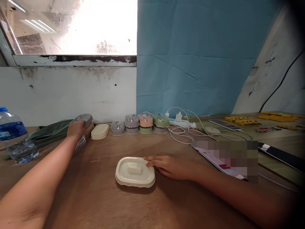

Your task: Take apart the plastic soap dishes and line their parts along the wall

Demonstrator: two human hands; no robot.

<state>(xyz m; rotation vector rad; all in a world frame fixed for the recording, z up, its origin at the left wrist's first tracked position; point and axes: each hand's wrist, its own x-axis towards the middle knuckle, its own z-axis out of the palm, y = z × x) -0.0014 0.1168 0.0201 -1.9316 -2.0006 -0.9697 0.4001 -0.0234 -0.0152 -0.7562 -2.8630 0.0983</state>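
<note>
A shallow cream plastic tray [135, 170] with rounded corners and a raised middle sits in front of me. My right hand [168, 166] grips its right rim, fingertips over the top edge and the thumb mostly hidden. Far to the left, my left hand [75, 129] is closed on a grey plastic box piece [86, 119], with its fingertips partly hidden. Below that hand are clear plastic pieces [81, 142]. To its right lies a short stack of cream lids [100, 131].
Small grey, pink and green boxes [145, 120] stand along the wall, some stacked. A water bottle [15, 136] and green bag [51, 132] are left. Right are a power strip [182, 122], white cables, a phone [224, 124], a tablet [214, 159] and yellow parts [245, 121].
</note>
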